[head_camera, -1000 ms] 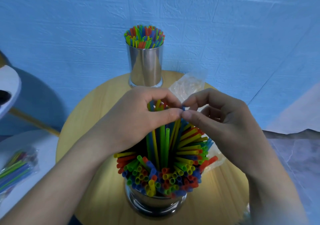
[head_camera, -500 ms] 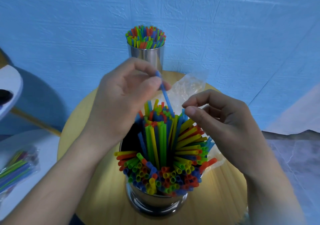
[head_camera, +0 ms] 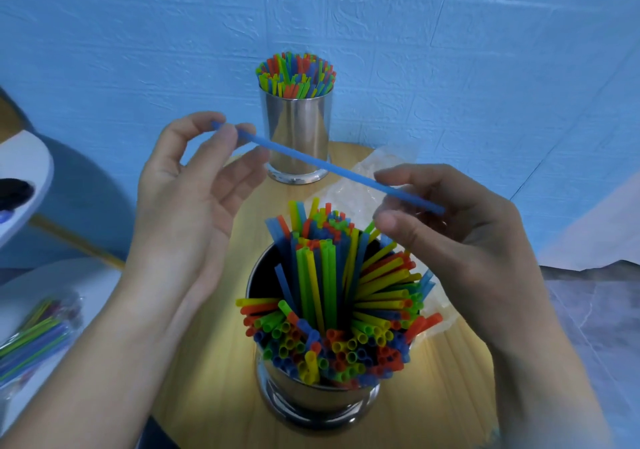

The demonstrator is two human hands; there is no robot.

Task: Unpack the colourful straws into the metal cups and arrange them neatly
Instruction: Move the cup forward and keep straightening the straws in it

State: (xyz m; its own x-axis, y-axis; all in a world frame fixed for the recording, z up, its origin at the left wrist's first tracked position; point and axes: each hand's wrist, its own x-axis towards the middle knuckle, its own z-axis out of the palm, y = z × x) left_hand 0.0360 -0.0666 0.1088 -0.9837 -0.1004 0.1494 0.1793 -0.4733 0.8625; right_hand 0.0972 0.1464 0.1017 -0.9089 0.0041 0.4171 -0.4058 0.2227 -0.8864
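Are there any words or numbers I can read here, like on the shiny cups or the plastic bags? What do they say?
There is no readable text anywhere.
On the far metal cup: bare metal, no label.
On the near metal cup: bare metal, no label.
On the blue straw: plain, no print.
On the clear bag: no print shows.
On the packet of straws at the left: too blurred to tell.

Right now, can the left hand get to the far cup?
Probably yes: the left hand hovers just beside the far cup, nothing between, though it pinches the blue straw.
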